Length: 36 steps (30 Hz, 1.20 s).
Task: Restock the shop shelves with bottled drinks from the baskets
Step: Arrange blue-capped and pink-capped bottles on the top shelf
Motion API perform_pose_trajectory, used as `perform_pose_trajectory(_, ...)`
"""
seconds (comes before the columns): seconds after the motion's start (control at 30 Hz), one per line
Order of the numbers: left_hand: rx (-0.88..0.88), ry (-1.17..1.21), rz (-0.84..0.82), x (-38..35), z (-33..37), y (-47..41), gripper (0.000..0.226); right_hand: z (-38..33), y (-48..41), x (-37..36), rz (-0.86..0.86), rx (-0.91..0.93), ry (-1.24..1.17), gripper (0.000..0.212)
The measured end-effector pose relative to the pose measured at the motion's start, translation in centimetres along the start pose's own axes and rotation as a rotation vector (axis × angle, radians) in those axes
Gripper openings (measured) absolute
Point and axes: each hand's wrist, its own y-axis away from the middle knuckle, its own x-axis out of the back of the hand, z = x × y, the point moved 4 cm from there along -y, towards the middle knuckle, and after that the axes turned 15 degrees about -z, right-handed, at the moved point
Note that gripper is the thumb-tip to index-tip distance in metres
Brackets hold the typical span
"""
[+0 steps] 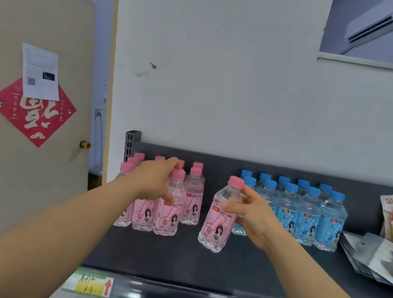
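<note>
Dark shelf (196, 261) — white wall (229, 75), beige door (42, 16)

both bare forearms (60, 216) reaching forward, left hand (155, 181) palm-down, curled round an upright pink-capped clear plastic bottle (169, 212), right hand (253, 215) gripping a tilted pink-capped clear bottle (216, 226)

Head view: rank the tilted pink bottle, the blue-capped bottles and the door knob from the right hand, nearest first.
From the right hand:
1. tilted pink bottle: in its grip, just to its left.
2. blue-capped bottles: standing on the shelf right behind the hand, to its right.
3. door knob: far off to the left, on the door past the shelf's end.
</note>
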Motion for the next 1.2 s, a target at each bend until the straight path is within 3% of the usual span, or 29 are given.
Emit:
perform_pose_trajectory(0.27,-0.033,-0.285,-0.005,-0.7,-1.6,-3.8,0.073,1.4,-3.2,0.5,-0.024,-0.024,0.041,0.052)
perform_pose_trajectory(0.5,-0.064,-0.308,-0.058,-0.9,-2.3,-4.4,0.053,2.3,-5.1,-0.1,-0.089,-0.034,0.06,0.055)
perform_pose_trajectory(0.8,-0.094,-0.339,-0.022,-0.7,-2.4,-3.3,0.065,2.5,-7.5,-2.4,-0.139,-0.07,0.182,0.059)
perform_pose_trajectory(1.0,-0.072,-0.236,0.087,-0.2,-3.0,-2.0,0.085,3.3,-8.3,-2.2,-0.127,-0.126,0.243,0.063)
perform_pose_trajectory(1.2,-0.129,0.103,0.348,0.5,-2.9,1.4,0.058,4.0,-8.3,-1.7,-0.048,-0.13,0.378,0.065)
